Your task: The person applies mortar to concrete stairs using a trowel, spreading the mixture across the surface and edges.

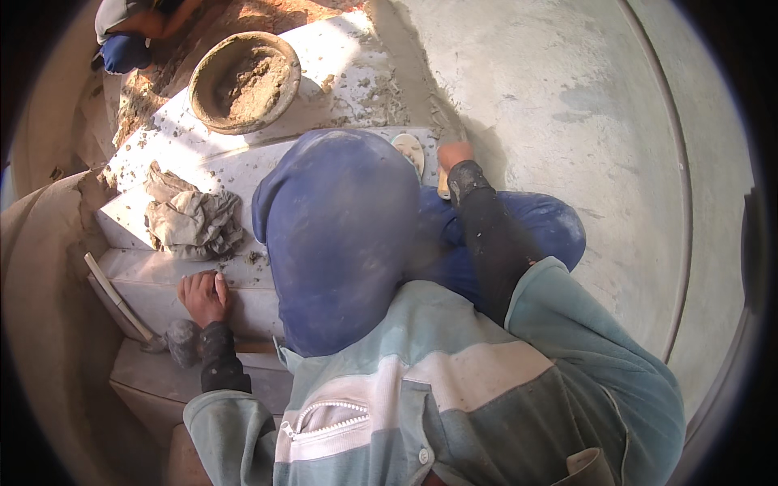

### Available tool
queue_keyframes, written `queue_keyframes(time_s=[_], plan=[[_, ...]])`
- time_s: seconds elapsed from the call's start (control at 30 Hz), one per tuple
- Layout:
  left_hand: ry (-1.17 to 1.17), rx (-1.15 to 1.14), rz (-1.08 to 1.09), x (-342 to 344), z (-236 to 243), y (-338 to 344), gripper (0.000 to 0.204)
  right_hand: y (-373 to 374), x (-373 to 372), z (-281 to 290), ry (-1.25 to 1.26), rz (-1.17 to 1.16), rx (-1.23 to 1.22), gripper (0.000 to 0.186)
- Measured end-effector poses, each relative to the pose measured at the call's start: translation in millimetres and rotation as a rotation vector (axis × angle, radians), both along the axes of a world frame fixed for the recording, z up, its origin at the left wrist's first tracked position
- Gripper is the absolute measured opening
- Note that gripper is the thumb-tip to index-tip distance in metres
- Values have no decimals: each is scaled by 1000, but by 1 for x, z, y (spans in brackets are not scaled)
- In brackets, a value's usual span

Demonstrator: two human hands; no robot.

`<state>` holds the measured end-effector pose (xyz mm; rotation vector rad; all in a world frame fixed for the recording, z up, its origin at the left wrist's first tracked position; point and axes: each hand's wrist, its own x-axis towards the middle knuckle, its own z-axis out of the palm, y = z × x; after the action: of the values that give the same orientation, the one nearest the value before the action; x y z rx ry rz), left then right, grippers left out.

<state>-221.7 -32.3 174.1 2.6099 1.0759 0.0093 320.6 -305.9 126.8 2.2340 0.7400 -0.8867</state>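
Observation:
My left hand (204, 298) lies on the pale stone step (259, 296), its fingers stretched over the surface and nothing held. Beside that wrist is a mallet with a rounded grey head (183, 342), its wooden handle partly hidden by my sleeve and knee. A hammer with a light handle (120, 296) leans close by. Over by the wall, my right hand (456, 154) is closed around a light wooden handle (443, 185); the tool's working end is hidden. A pale sandal (409, 151) shows just left of that fist, beyond my blue-trousered knee.
A round basin of mortar (245, 83) stands on the mortar-spattered upper step. A crumpled, dirty cloth (194, 216) lies left of my knee. The plastered wall (559, 105) with a thin pipe or cable (679, 162) rises at right. Another person (130, 36) bends down at top left.

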Motion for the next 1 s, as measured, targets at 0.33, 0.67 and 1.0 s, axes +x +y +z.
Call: queue_keyframes(time_s=[0.33, 0.67, 1.0], plan=[[-62, 1, -44, 15, -15, 1, 15, -3, -11, 27, -116, -540, 234, 33], [-40, 0, -40, 16, -20, 0, 15, -5, 21, -1, -268, -621, 258, 31], [-163, -60, 57, 20, -16, 0, 17, -6, 33, 80, -184, -732, 481, 36]])
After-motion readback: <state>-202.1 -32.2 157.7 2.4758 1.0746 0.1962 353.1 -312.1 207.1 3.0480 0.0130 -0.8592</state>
